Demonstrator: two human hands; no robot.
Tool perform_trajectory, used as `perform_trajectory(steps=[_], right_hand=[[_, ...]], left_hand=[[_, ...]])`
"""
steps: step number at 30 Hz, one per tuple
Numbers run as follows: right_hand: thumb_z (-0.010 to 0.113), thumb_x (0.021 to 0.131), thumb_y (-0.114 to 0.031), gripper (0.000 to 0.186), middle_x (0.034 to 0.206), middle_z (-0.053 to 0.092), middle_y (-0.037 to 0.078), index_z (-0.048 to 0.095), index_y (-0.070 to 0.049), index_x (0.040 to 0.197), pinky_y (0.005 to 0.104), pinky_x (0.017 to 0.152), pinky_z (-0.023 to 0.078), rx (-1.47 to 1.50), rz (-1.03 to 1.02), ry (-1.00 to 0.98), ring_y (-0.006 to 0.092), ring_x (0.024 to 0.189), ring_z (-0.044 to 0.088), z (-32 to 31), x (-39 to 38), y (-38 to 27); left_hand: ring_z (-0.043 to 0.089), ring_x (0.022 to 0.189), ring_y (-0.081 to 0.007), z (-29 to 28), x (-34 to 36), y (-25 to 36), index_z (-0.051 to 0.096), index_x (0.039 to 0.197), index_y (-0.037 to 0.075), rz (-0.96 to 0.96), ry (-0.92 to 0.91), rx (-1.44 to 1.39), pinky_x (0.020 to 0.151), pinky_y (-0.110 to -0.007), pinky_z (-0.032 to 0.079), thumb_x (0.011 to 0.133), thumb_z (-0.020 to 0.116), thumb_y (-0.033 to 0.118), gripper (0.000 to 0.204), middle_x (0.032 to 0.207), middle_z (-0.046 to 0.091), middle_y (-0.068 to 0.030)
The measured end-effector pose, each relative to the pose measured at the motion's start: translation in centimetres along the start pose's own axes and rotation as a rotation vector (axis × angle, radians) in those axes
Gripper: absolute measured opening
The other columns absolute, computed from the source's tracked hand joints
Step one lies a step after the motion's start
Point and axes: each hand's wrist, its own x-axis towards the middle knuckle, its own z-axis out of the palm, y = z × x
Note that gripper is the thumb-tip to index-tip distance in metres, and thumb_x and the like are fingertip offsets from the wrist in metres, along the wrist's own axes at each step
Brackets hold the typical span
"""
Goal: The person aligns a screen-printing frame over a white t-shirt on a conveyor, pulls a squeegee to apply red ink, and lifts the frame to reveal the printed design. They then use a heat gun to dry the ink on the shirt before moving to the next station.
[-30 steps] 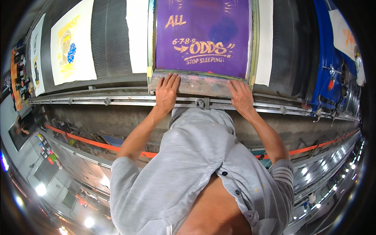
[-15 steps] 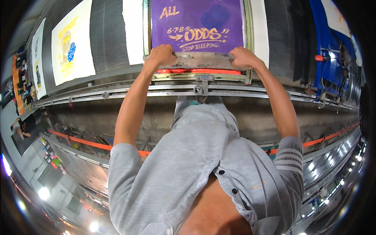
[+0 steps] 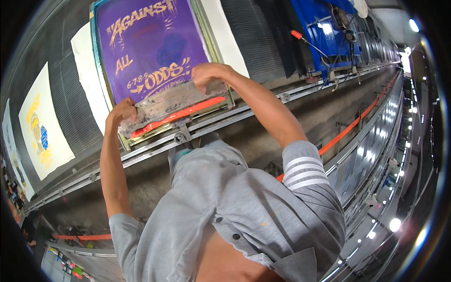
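Observation:
A wide screen-printing squeegee (image 3: 165, 102) with a worn, stained bar lies across the near end of a purple screen (image 3: 149, 52) with pale lettering. My left hand (image 3: 123, 113) is closed over its left end. At the other end, my right hand (image 3: 206, 76) grips the bar with the fingers curled down. A strip of bright red-orange ink (image 3: 181, 115) runs along the squeegee's near side. The screen's frame (image 3: 205, 33) is pale green and stained. Where the fingertips meet the bar, the hands themselves hide them.
A metal rail (image 3: 253, 107) passes along the table's near edge, with a clamp bracket (image 3: 180, 134) below the screen. White printed sheets (image 3: 42, 127) lie on the dark table to the left. A blue machine (image 3: 324, 33) with a red-handled lever (image 3: 297, 35) stands to the right.
The whole view has turned and shifted, so the screen now appears tilted and further left, with more of its far part showing. Both hands stay on the squeegee at the near end.

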Motion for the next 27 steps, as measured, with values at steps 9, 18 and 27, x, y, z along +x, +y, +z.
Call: perform_trajectory(steps=[9, 18, 27], right_hand=[[0.061, 0.068, -0.003, 0.03, 0.096, 0.068, 0.015, 0.07, -0.003, 0.097, 0.0486, 0.081, 0.051, -0.103, -0.148, 0.648, 0.0365, 0.095, 0.064, 10.1, -4.1, -0.1], [0.063, 0.071, -0.006, 0.035, 0.104, 0.064, 0.015, 0.067, -0.002, 0.106, 0.0488, 0.085, 0.046, -0.159, -0.325, 0.878, 0.0329, 0.1, 0.06, 17.6, -7.2, -2.0], [0.071, 0.092, -0.021, 0.027, 0.106, 0.075, 0.012, 0.073, -0.004, 0.112, 0.0309, 0.077, 0.054, 0.709, -0.121, 0.988, 0.0154, 0.09, 0.07, 6.4, -9.2, 9.5]], left_hand=[[0.071, 0.083, -0.0329, 9.8, -8.3, -0.3, 0.077, 0.094, 0.01, 0.405, 0.823, 0.096, 0.071, -0.044, 0.056, 0.068, 0.065, -0.001, 0.03, 0.088, 0.073, -0.0132], [0.064, 0.114, -0.0327, 15.5, -12.0, 0.8, 0.07, 0.112, 0.001, 0.46, 0.989, 0.123, 0.097, -0.045, 0.05, 0.071, 0.059, -0.007, 0.043, 0.117, 0.069, -0.0165], [0.068, 0.088, -0.0335, 11.4, -13.2, 1.1, 0.073, 0.101, 0.008, 0.403, 0.755, 0.133, 0.08, -0.044, 0.052, 0.065, 0.059, -0.008, 0.042, 0.095, 0.073, -0.0112]])
